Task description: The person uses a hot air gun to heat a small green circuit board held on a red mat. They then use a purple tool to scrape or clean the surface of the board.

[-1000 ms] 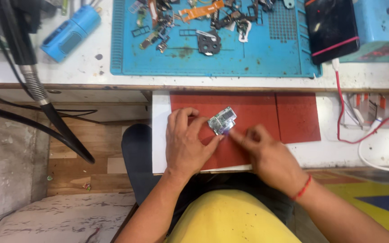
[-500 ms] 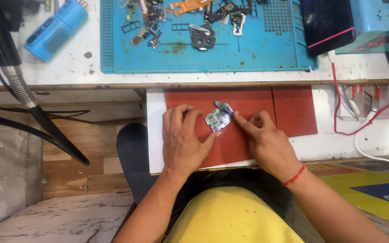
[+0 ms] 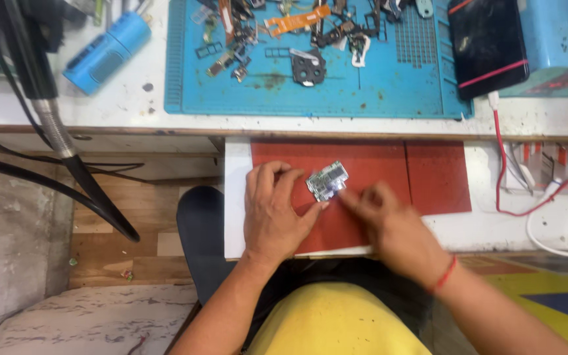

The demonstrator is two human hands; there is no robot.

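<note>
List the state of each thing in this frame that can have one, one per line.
Small circuit board: lying flat on the red mat, bare.
Left hand: palm down, fingertips at the board's left edge.
Right hand: blurred, fingers at the board's right edge; grip unclear.
Red mat: flat on the white pull-out shelf.
Dark phone: screen dark, red band around it.
Blue mat: strewn with small parts.

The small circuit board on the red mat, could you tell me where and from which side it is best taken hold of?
Grip the circuit board by its two long bare edges, pinching from above. It lies flat and slightly tilted on the red mat, so only the thin edges offer purchase without pressing on the components on its face. The left hand already steadies its lower left edge, and the right hand touches its right end; the upper side is free.
</note>
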